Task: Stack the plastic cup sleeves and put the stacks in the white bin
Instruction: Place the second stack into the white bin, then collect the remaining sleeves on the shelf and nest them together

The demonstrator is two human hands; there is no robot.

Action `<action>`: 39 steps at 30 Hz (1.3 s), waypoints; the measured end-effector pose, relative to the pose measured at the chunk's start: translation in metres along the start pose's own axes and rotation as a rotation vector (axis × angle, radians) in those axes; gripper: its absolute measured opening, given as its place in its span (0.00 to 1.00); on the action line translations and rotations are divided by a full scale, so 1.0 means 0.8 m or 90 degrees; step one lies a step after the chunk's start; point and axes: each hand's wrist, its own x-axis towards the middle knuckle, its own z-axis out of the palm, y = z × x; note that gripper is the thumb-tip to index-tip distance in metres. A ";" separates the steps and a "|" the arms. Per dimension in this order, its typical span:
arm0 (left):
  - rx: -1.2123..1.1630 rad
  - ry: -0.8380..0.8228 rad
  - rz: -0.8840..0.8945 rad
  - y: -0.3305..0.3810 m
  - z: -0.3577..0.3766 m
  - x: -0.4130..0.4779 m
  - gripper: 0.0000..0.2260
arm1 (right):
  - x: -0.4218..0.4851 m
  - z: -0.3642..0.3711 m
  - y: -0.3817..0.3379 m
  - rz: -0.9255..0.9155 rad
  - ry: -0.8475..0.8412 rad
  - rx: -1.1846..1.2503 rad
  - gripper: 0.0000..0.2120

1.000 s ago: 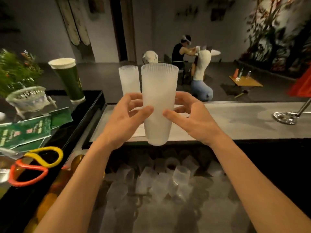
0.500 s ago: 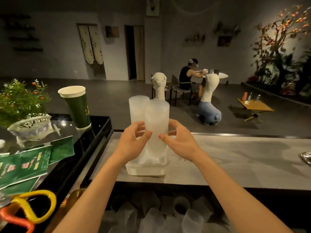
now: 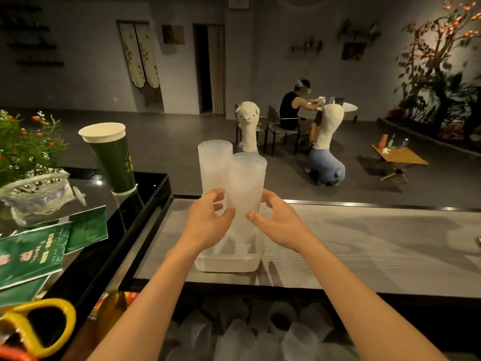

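The tall stack of frosted, ribbed plastic cup sleeves (image 3: 247, 188) stands upright between both hands, its foot down inside the shallow white plastic bin (image 3: 226, 265) directly below the grip. The left hand (image 3: 208, 221) and right hand (image 3: 277, 222) cup it from either side, thumbs on the near face and fingers curled round towards the back, a light clasp and no squeeze. A second frosted stack (image 3: 214, 165) stands just behind the grip and a little to its left, touching the held one or very nearly.

From where I stand this looks like the placing step, near its end. What the next move calls for, I'd say, is letting go evenly so the tall stack does not tip, then reaching down under the grip for the loose frosted sleeves (image 3: 281, 332) heaped in the dark well below the pale wood-grain counter (image 3: 364, 243).

Whether the stack's foot rests on the bin floor I cannot tell; the bin wall and the wrists cover it. The fingers behind show only dimly through the plastic. The loose sleeves are dim, blurred and cut off at the bottom edge, so their number is anyone's guess.
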 end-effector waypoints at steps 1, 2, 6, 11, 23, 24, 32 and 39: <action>0.012 0.017 -0.008 0.003 -0.002 -0.007 0.23 | -0.006 -0.002 -0.001 0.007 -0.001 -0.022 0.29; 0.018 0.040 -0.008 0.008 -0.005 -0.014 0.22 | -0.014 -0.004 -0.002 0.013 0.012 -0.040 0.30; -0.019 0.092 -0.002 0.035 -0.022 -0.059 0.08 | -0.052 -0.007 -0.003 0.009 0.119 -0.036 0.23; -0.226 -0.157 -0.051 0.043 -0.042 -0.128 0.03 | -0.120 -0.001 -0.008 -0.023 0.093 0.107 0.03; 0.037 -0.159 -0.325 -0.191 -0.019 -0.261 0.10 | -0.220 0.172 0.085 0.210 -0.312 0.024 0.04; 0.042 -0.133 -0.331 -0.205 -0.021 -0.268 0.15 | -0.221 0.195 0.095 0.238 -0.319 0.013 0.06; 0.122 -0.200 -0.287 -0.261 -0.018 -0.286 0.26 | -0.223 0.326 0.125 0.367 -0.244 0.025 0.23; 0.095 -0.226 -0.349 -0.291 -0.005 -0.303 0.23 | -0.249 0.349 0.141 0.427 -0.235 0.129 0.27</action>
